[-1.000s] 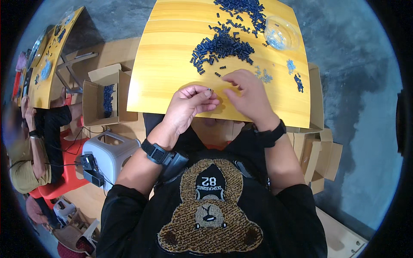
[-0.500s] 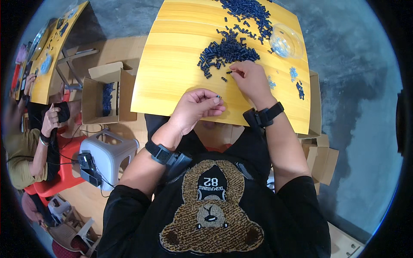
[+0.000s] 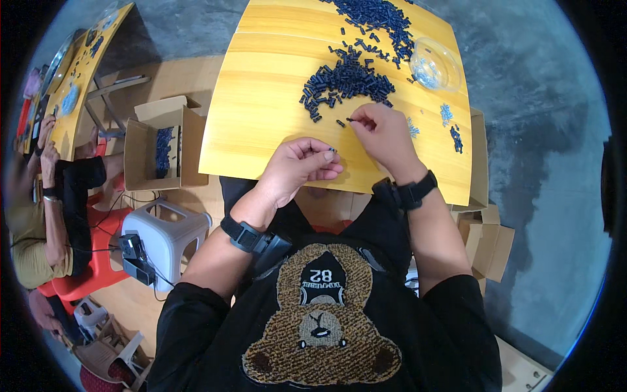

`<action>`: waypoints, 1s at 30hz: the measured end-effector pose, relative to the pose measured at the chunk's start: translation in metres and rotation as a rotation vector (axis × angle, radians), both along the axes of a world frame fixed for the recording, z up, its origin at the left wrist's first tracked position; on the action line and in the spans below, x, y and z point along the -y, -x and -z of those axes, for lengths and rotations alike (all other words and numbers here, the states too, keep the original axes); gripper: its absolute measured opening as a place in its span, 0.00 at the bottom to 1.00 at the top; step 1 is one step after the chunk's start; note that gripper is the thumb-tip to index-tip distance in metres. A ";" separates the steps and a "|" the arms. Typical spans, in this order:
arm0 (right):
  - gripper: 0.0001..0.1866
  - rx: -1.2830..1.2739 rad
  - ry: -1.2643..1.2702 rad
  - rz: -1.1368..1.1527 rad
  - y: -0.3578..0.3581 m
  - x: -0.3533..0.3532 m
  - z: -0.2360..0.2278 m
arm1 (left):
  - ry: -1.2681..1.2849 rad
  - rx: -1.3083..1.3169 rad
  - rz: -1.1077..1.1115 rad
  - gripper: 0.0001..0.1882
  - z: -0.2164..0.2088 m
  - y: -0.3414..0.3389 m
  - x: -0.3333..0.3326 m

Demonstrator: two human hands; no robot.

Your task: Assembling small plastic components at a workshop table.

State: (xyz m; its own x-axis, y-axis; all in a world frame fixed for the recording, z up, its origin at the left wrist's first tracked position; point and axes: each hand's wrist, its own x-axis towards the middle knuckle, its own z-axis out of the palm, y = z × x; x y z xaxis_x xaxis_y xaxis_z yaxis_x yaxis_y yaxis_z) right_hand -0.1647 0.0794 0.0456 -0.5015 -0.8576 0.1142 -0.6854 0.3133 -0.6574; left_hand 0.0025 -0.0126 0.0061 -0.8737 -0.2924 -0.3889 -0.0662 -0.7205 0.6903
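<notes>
Over the near part of the yellow wood-grain table [image 3: 261,98], my left hand [image 3: 300,168] is closed in a pinch on a small dark piece [image 3: 332,150], its tip just showing at thumb and forefinger. My right hand [image 3: 385,136] pinches a small black cylindrical piece [image 3: 350,119] at its fingertips, a little beyond the left hand. One loose black piece [image 3: 340,123] lies between the hands and a heap of small dark cylindrical pieces [image 3: 349,80]. Right of my right hand are small clear pieces [image 3: 413,128], partly hidden by it.
Another dark heap [image 3: 379,19] lies farther back. A clear round bowl [image 3: 452,77], clear pieces [image 3: 446,114] and dark pieces [image 3: 456,139] occupy the right side. Cardboard boxes [image 3: 194,147] flank the table. Left are a grey stool [image 3: 157,242] and another person [image 3: 55,228] at a second table.
My right hand has drawn back from the heap, slightly toward me and right, with the black piece in its fingertips. My left hand has barely moved. The other person's arm has shifted.
</notes>
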 end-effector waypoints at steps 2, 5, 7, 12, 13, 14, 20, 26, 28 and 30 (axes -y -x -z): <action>0.04 0.075 0.016 -0.008 -0.012 -0.012 -0.003 | 0.002 -0.012 0.009 0.05 0.000 0.000 0.001; 0.03 0.086 0.114 -0.104 -0.032 -0.028 -0.004 | 0.000 -0.004 -0.060 0.06 -0.004 0.001 -0.002; 0.03 0.102 0.130 -0.093 -0.041 -0.036 -0.004 | 0.010 0.018 -0.060 0.06 -0.007 0.003 -0.004; 0.03 0.089 0.210 -0.095 -0.045 -0.041 -0.005 | 0.103 0.102 0.029 0.05 -0.010 0.001 -0.007; 0.03 0.090 0.212 -0.121 -0.045 -0.042 -0.005 | 0.096 0.074 0.014 0.05 -0.009 0.000 -0.008; 0.03 0.092 0.214 -0.147 -0.045 -0.042 -0.006 | 0.088 0.046 -0.001 0.05 -0.009 -0.001 -0.009; 0.03 -0.128 0.234 -0.231 -0.045 -0.048 -0.004 | 0.118 0.043 -0.038 0.05 -0.010 0.001 -0.018; 0.04 -0.125 0.312 -0.232 -0.044 -0.051 0.002 | 0.247 0.097 -0.055 0.04 -0.016 0.000 -0.023; 0.04 0.024 0.318 -0.151 -0.048 -0.052 0.004 | 0.252 0.107 -0.051 0.04 -0.015 0.000 -0.024; 0.05 0.173 0.324 -0.070 -0.049 -0.055 0.009 | 0.257 0.116 -0.048 0.04 -0.015 0.000 -0.026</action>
